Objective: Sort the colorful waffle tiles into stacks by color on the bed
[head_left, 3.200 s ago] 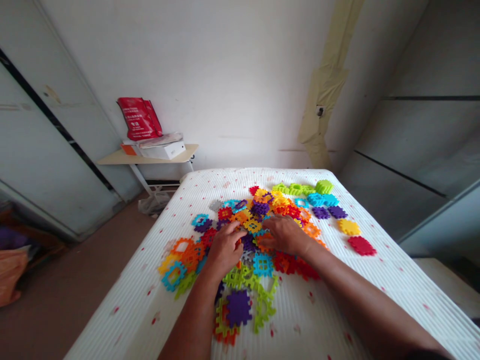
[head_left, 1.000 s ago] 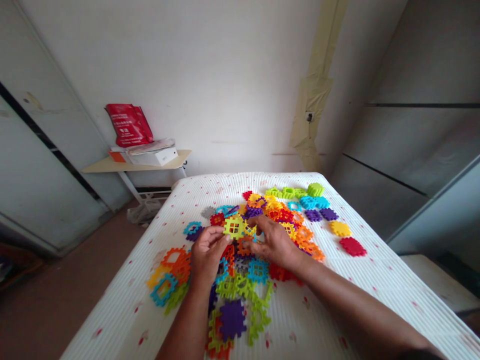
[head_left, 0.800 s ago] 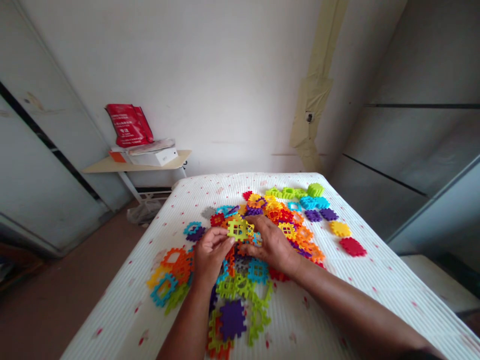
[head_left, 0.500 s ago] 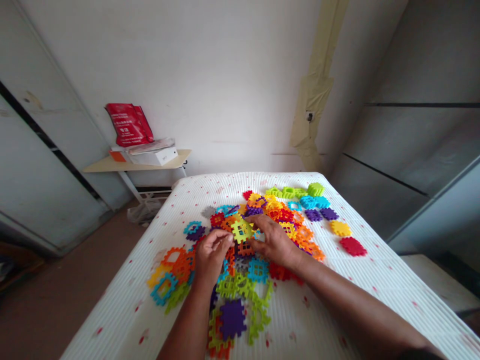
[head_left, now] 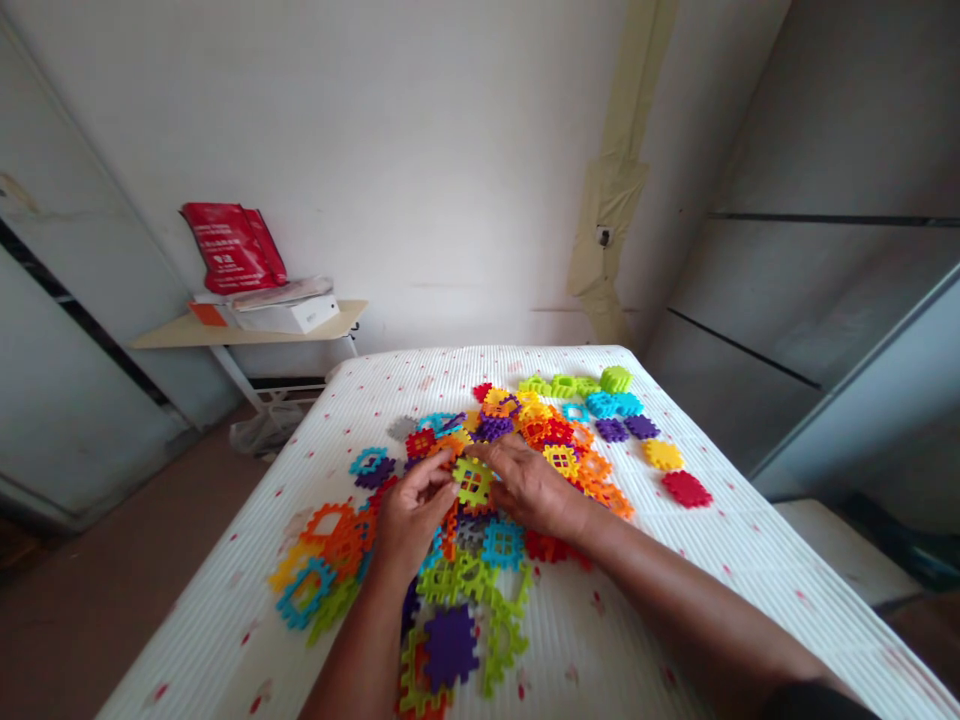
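A lime-green window-shaped building tile (head_left: 473,483) with notched edges is held up between my hands over a heap of interlocking plastic tiles. My left hand (head_left: 411,505) pinches its left edge, thumb and bent fingers together. At its right side my right hand (head_left: 531,485) grips the edge, with fingers across the top corner and thumb below. Under and around the hands lie a blue window tile (head_left: 502,543), a yellow window tile (head_left: 560,461) and a red window tile (head_left: 421,443). A solid purple tile (head_left: 451,646) lies nearer to me. My fingers hide part of the heap.
Sorted stacks stand at the right: a green stack (head_left: 616,379), blue tiles (head_left: 602,404), purple tiles (head_left: 641,427), a yellow tile (head_left: 663,455) and a red tile (head_left: 687,489). A side table (head_left: 176,331) at the left carries a red bag (head_left: 231,248) and a white box (head_left: 289,315).
The green tile has turned to face me more squarely and sits slightly lower. My right hand has drawn closer to my left. The whole view has shifted a little.
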